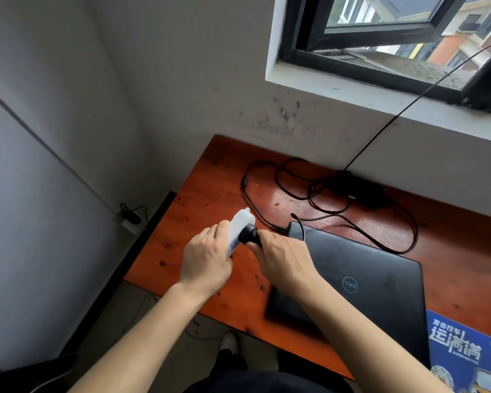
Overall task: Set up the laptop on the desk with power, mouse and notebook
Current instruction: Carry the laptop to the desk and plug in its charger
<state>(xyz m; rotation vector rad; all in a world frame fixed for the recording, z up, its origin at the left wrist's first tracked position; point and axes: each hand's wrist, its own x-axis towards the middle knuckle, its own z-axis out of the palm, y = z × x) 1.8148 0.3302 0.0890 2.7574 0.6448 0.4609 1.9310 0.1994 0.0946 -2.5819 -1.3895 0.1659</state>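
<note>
Over the counter's [210, 177] left end, the left hand [207, 259] is curled round a white power strip [240, 226] while the right hand [284, 259] pinches the black plug [251, 236] at its face. Both seem light and rigid; hold the plug's body, not its limp cable [244, 183].

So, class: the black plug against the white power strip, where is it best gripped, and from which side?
Grip the black plug by its thick moulded body, coming from the cable side, as the right hand does. Its face is turned to the white power strip, in the left hand, so a grip there likely keeps fingers clear of where they meet.
</note>
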